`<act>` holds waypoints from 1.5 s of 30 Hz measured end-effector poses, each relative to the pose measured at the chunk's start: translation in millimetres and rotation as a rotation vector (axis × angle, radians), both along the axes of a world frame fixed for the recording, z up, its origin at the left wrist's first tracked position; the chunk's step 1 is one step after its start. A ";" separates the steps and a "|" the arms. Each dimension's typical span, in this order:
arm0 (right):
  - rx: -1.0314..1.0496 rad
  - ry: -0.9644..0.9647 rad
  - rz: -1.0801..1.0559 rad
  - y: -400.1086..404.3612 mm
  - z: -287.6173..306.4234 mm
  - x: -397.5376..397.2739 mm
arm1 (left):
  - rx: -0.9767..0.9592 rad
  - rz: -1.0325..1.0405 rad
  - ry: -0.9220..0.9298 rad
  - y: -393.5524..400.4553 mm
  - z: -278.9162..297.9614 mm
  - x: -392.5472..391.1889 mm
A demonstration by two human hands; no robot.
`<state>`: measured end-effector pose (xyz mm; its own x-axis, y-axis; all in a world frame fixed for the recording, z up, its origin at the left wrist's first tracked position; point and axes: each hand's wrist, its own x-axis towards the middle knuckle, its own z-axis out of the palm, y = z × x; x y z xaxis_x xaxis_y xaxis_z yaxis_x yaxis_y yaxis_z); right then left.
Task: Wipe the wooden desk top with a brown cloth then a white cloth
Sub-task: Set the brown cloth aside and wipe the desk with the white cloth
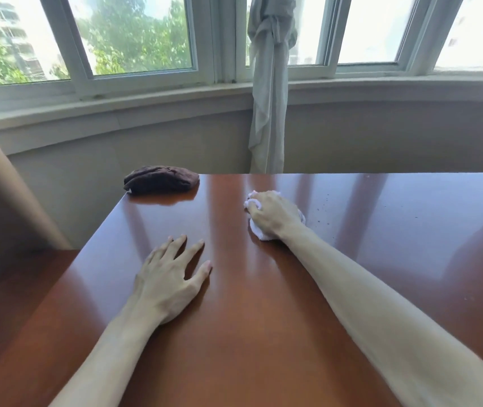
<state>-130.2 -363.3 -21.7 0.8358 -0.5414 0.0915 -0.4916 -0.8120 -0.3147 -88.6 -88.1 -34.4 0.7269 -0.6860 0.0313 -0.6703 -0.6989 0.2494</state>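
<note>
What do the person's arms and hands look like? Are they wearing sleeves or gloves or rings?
Both arms are bare as far up as the picture shows, with no sleeves in sight. The left hand and the right hand wear no gloves. No rings, watch or bracelets show on the fingers or wrists. The arms look long and slim, stretched by the wide camera lens.

Glossy red-brown desk top [263,289], dark brown cloth [161,179], white cloth [259,230], pale grey curtain [269,83].

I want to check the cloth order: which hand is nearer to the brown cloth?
Left. The left hand lies flat on the desk top, below the brown cloth. The right hand, gripping the white cloth, seems slightly farther.
</note>
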 end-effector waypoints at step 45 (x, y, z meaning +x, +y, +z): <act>0.097 -0.071 0.086 38.7 14.0 -75.2 | 0.008 0.052 -0.039 -69.7 -1.5 8.5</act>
